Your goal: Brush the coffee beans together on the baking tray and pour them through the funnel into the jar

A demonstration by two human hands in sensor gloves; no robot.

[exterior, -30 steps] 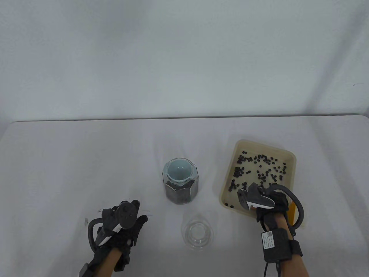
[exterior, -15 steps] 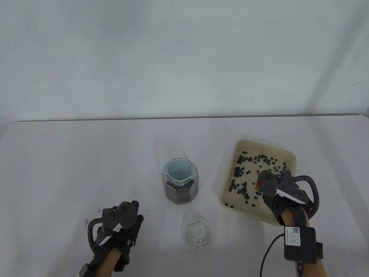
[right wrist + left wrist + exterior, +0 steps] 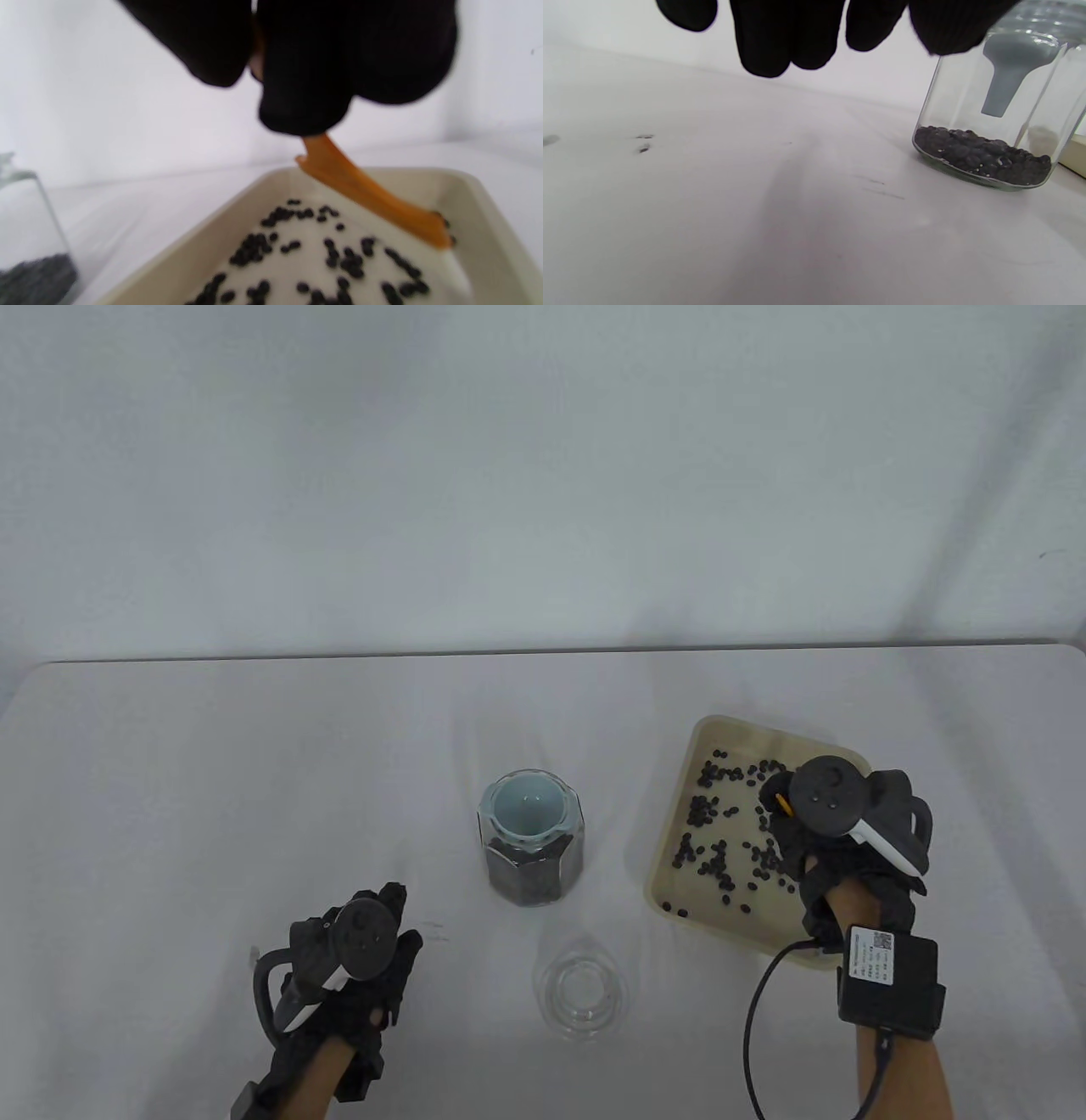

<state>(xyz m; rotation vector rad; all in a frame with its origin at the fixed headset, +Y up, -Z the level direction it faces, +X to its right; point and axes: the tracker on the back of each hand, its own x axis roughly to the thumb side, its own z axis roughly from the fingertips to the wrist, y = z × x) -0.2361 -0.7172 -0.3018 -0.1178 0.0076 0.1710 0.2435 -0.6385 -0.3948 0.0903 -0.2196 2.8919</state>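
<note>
The cream baking tray stands at the right with dark coffee beans scattered over its floor. My right hand hovers over the tray's far right part and grips an orange brush. In the right wrist view the brush slants down from my fingers to the tray floor, its tip among beans near the right wall. The glass jar, with beans at its bottom, stands mid-table with a pale blue funnel in its mouth. My left hand lies empty on the table, left of the jar.
A clear glass lid or cup sits near the front edge, just in front of the jar. In the left wrist view the jar and funnel spout are at right, with a few dark specks on the white table.
My right hand has carried the brush from the tray's near edge to its far right part. The left hand shifted slightly toward the front edge.
</note>
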